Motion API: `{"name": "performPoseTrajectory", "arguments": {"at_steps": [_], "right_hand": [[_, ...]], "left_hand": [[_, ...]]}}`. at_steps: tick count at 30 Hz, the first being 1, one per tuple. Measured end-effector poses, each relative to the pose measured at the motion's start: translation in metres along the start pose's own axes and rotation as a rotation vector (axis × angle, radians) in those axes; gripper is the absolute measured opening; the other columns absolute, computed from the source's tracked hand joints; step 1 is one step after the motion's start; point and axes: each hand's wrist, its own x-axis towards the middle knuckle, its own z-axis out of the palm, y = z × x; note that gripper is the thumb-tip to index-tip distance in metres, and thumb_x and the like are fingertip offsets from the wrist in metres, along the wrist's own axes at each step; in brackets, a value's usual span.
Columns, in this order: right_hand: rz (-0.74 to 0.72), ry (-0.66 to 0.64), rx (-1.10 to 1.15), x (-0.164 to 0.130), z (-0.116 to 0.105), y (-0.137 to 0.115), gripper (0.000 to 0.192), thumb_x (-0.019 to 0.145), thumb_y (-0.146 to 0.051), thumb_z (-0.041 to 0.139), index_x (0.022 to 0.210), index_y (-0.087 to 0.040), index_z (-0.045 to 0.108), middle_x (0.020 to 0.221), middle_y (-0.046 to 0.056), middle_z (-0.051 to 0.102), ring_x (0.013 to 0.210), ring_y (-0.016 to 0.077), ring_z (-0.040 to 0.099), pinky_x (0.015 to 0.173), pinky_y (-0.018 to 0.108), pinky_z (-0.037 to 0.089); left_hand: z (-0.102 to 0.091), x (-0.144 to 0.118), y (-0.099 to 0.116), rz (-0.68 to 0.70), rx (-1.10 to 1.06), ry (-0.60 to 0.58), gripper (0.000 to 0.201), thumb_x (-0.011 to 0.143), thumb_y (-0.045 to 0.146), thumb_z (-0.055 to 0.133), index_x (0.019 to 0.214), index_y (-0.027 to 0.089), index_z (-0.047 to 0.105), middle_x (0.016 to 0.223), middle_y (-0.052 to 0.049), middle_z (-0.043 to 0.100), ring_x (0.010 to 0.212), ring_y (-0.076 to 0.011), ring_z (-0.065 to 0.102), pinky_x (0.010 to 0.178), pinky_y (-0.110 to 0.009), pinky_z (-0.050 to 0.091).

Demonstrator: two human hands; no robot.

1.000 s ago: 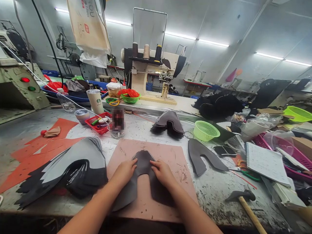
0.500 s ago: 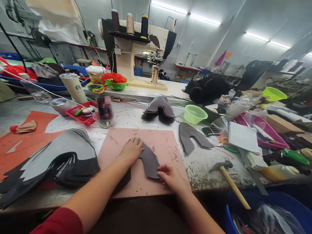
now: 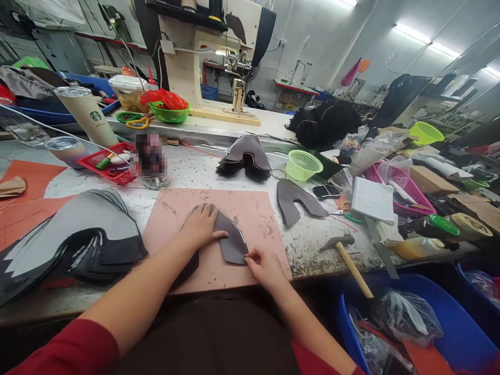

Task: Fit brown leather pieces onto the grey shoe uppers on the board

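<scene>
- Pressing flat with the left hand (image 3: 201, 227), fingers spread, on the top of the gray piece (image 3: 230, 240).
- Pinching the low right tip of the piece with the right hand (image 3: 262, 264), fingers pressed together on its edge.
- Lying on the pink mat (image 3: 250, 208), near the table's front edge.
- Looking like the smoothing and lining-up step; next move likely needing a steady hold and a soft pull so the piece stays flat.
- Sitting close by: gray stack (image 3: 78, 234) at left, another piece (image 3: 292, 200) and hammer (image 3: 346, 255) at right.
</scene>
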Motion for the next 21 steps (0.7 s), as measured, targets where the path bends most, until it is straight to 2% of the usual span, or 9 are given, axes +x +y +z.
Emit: {"name": "performPoseTrajectory", "arguments": {"at_steps": [3,5,8,11,13,15,18,19,21], "right_hand": [[-0.078,0.033,-0.239,-0.002,0.001,-0.006,0.016,0.074,-0.017,0.046,0.079,-0.019,0.062,0.080,0.005,0.064,0.071,0.0168,0.057,0.063,0.027,0.043],[-0.218,0.051,-0.398,-0.003,0.002,-0.008,0.027,0.077,-0.015,0.042,0.096,-0.021,0.060,0.101,0.008,0.061,0.089,0.0199,0.055,0.073,0.032,0.042],[-0.507,-0.052,-0.556,-0.007,0.002,-0.006,0.047,0.079,-0.008,0.033,0.123,-0.023,0.044,0.128,0.007,0.045,0.115,0.0204,0.039,0.093,0.038,0.031],[-0.599,-0.208,-0.662,-0.012,-0.004,-0.001,0.053,0.080,-0.008,0.032,0.132,-0.020,0.032,0.137,0.009,0.033,0.123,0.0213,0.030,0.100,0.043,0.021],[-0.579,-0.257,-0.690,-0.013,-0.010,-0.004,0.052,0.079,-0.010,0.034,0.131,-0.020,0.034,0.138,0.010,0.032,0.122,0.0227,0.032,0.100,0.045,0.019],[-0.555,-0.274,-0.687,-0.008,-0.016,-0.013,0.044,0.079,-0.012,0.036,0.120,-0.020,0.047,0.128,0.011,0.046,0.113,0.0224,0.043,0.099,0.046,0.018],[-0.501,-0.180,-0.656,0.006,-0.018,-0.035,0.028,0.079,-0.013,0.038,0.092,-0.018,0.062,0.091,0.008,0.066,0.089,0.0188,0.056,0.098,0.044,0.021],[-0.491,-0.122,-0.621,0.011,-0.017,-0.043,0.027,0.079,-0.012,0.038,0.088,-0.018,0.063,0.084,0.006,0.066,0.084,0.0175,0.057,0.095,0.041,0.026],[-0.491,-0.017,-0.509,0.019,-0.013,-0.055,0.027,0.081,-0.012,0.037,0.091,-0.018,0.061,0.087,0.005,0.065,0.083,0.0158,0.057,0.086,0.033,0.035]], "left_hand": [[-0.004,-0.003,0.006,-0.004,0.008,-0.089,0.112,0.051,0.079,0.047,0.132,0.005,0.023,0.136,-0.025,0.024,0.123,-0.0394,0.022,0.099,-0.044,0.022],[-0.006,-0.004,0.009,-0.016,0.018,-0.146,0.123,0.044,0.081,0.048,0.134,0.004,0.017,0.139,-0.026,0.016,0.125,-0.0424,0.014,0.100,-0.046,0.017],[-0.007,-0.003,0.008,-0.020,0.025,-0.191,0.124,0.044,0.081,0.049,0.135,0.005,0.012,0.139,-0.026,0.012,0.126,-0.0428,0.009,0.100,-0.047,0.014],[-0.012,0.001,0.003,0.025,-0.025,-0.237,0.106,0.052,0.077,0.048,0.135,0.019,0.017,0.140,-0.021,0.017,0.125,-0.0428,0.015,0.097,-0.047,0.021],[-0.017,0.004,-0.001,0.052,-0.047,-0.256,0.081,0.063,0.073,0.044,0.131,0.033,0.025,0.140,-0.015,0.022,0.123,-0.0416,0.021,0.093,-0.048,0.027],[-0.022,0.006,-0.004,0.057,-0.028,-0.240,0.060,0.073,0.065,0.039,0.127,0.040,0.031,0.138,-0.011,0.027,0.122,-0.0390,0.026,0.089,-0.046,0.032],[-0.027,0.007,-0.008,0.045,0.009,-0.210,0.048,0.082,0.053,0.032,0.128,0.037,0.032,0.132,-0.011,0.037,0.115,-0.0324,0.040,0.085,-0.042,0.038],[-0.029,0.006,-0.009,0.039,0.015,-0.206,0.045,0.085,0.048,0.030,0.128,0.034,0.032,0.129,-0.011,0.041,0.111,-0.0295,0.044,0.083,-0.040,0.039],[-0.030,0.003,-0.008,0.007,0.031,-0.201,0.042,0.088,0.037,0.025,0.128,0.027,0.034,0.124,-0.012,0.045,0.104,-0.0261,0.050,0.080,-0.038,0.042]]}}
